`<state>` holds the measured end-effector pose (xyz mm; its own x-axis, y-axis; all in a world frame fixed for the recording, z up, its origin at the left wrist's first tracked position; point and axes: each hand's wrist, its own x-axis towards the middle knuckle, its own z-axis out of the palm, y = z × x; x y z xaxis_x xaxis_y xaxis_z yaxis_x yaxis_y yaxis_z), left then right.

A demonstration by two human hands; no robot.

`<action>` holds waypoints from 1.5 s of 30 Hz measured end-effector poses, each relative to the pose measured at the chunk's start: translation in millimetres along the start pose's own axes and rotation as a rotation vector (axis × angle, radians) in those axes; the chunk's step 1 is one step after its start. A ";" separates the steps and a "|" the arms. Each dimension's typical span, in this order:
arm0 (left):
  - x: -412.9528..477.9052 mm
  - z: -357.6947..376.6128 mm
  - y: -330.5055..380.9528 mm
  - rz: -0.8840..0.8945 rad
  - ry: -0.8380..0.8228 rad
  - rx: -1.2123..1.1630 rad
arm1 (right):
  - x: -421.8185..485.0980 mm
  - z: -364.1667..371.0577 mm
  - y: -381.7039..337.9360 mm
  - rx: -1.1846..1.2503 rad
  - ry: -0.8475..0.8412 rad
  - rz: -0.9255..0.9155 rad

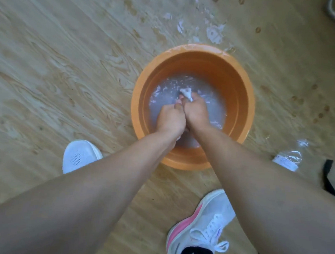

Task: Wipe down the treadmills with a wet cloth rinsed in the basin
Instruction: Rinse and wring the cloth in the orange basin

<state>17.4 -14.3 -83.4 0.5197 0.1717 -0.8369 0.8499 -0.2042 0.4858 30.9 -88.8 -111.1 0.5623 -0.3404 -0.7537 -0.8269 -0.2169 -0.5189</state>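
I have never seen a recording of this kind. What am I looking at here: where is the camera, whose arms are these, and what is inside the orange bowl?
There is no machine here. A person wears one camera on the head, so you look down along their own two bare arms. The left hand and the right hand are side by side inside an orange basin, which stands on a wooden floor. The basin holds cloudy water. Both hands grip a white cloth, and a corner of it sticks out past the right hand. Beyond the basin, the floor is wet with spilled water. A clear plastic bottle lies on the floor to the right of the basin. The left shoe and the right shoe are on the person's own feet.
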 end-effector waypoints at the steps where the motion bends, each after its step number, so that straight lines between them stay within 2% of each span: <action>1: -8.6 -2.0 2.7 0.029 0.014 0.014 | 2.5 -4.2 0.4 0.008 0.013 0.026; 3: -20.6 -7.5 6.9 0.107 0.054 0.057 | 9.4 -19.5 -2.8 -0.090 0.085 0.077; 5: -19.9 -13.2 8.6 0.110 0.118 0.042 | 20.5 -40.1 -6.8 -0.222 0.147 0.075; 8: -3.9 -20.2 11.1 0.121 0.252 0.009 | 19.1 -52.7 -10.8 -0.380 0.091 -0.119; 10: 13.1 -14.8 4.9 0.136 0.290 0.083 | 15.4 -52.3 -5.0 -0.445 0.107 -0.155; 14: 25.0 0.7 -14.7 0.278 0.161 0.245 | 2.7 -35.7 0.4 -0.263 0.203 0.017; 17: 19.9 10.0 -17.9 0.304 0.102 0.274 | -11.6 -17.7 1.5 0.019 0.124 0.061; 20: 11.0 11.7 -8.2 0.116 -0.045 0.250 | -26.6 -9.1 -0.5 -0.018 0.026 -0.019; 24: 9.3 6.5 -7.1 -0.145 -0.126 0.036 | -35.1 0.4 -6.6 -0.108 0.013 -0.035; 26: 7.2 -1.2 -7.3 -0.105 -0.123 0.041 | -32.3 1.2 -12.4 -0.116 -0.001 -0.051; 30: -1.0 -8.8 -2.0 0.110 -0.114 0.097 | -3.2 -16.6 -22.1 -0.118 0.083 -0.050; 33: -5.9 -2.2 -0.5 0.054 -0.137 0.104 | 15.2 -29.3 -16.8 -0.161 0.095 0.016; 36: 2.2 -11.4 -7.8 -0.032 0.043 0.110 | 25.2 -42.3 -7.8 -0.328 0.094 0.019; 38: 8.5 -15.6 -6.9 -0.027 0.163 0.097 | 29.5 -49.1 -3.4 -0.410 0.096 0.016; 40: 15.1 -10.4 -1.5 -0.012 0.209 0.130 | 25.4 -48.0 -1.0 -0.434 0.116 -0.007; 42: 17.9 -0.5 5.4 -0.035 0.178 0.048 | 15.1 -41.1 1.5 -0.352 0.148 0.004; 45: 17.1 12.2 9.4 -0.136 0.096 -0.033 | -5.1 -20.1 4.2 -0.038 0.112 0.122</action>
<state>33.3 -25.1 -96.2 0.4043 0.2876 -0.8682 0.9145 -0.1413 0.3791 24.3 -106.3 -101.3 0.4548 -0.4657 -0.7591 -0.8898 -0.2016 -0.4094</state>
